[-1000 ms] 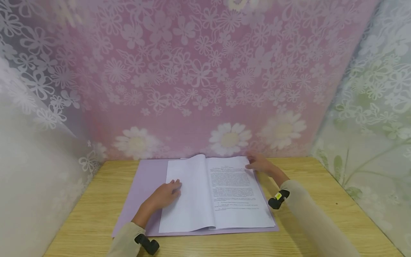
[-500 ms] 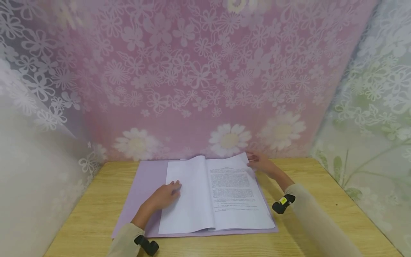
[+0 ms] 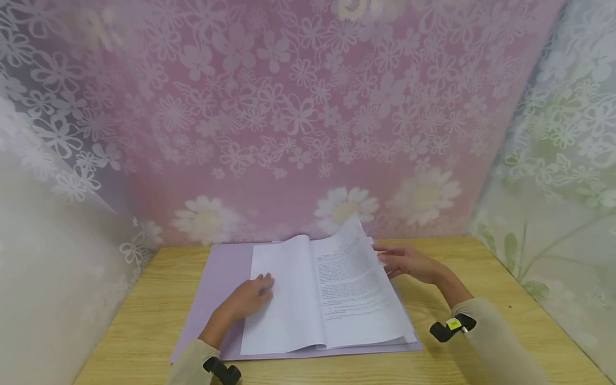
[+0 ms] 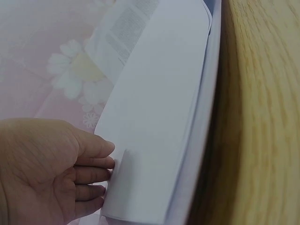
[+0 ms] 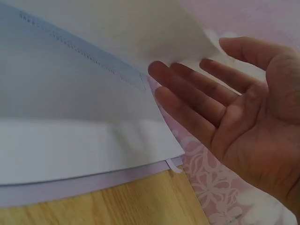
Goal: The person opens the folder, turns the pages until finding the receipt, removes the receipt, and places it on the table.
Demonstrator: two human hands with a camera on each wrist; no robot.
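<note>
A lilac folder (image 3: pixel 231 262) lies spread on the table with a stack of white sheets in it. The blank left-hand page (image 3: pixel 279 310) lies fairly flat, and my left hand (image 3: pixel 247 297) rests on its outer edge with relaxed fingers. The printed right-hand page (image 3: pixel 344 278) is lifted, its upper corner raised towards the wall. My right hand (image 3: pixel 409 263) is at that page's outer edge. In the right wrist view, the lifted sheet (image 5: pixel 154 28) lies over the straight fingers (image 5: pixel 187 86), with the thumb apart from them. More sheets (image 5: pixel 93 145) lie flat beneath.
The wooden table (image 3: pixel 457 267) runs up to a pink flowered backdrop (image 3: pixel 298 133) right behind the folder. Patterned side walls stand left and right. A thin ribbon-like strip (image 5: pixel 174 166) sticks out at the folder's edge in the right wrist view.
The right-hand page's upper corner has risen and bent leftwards. My right hand has shifted slightly right and nearer, its fingers now at the page's edge. My left hand has stayed put.
</note>
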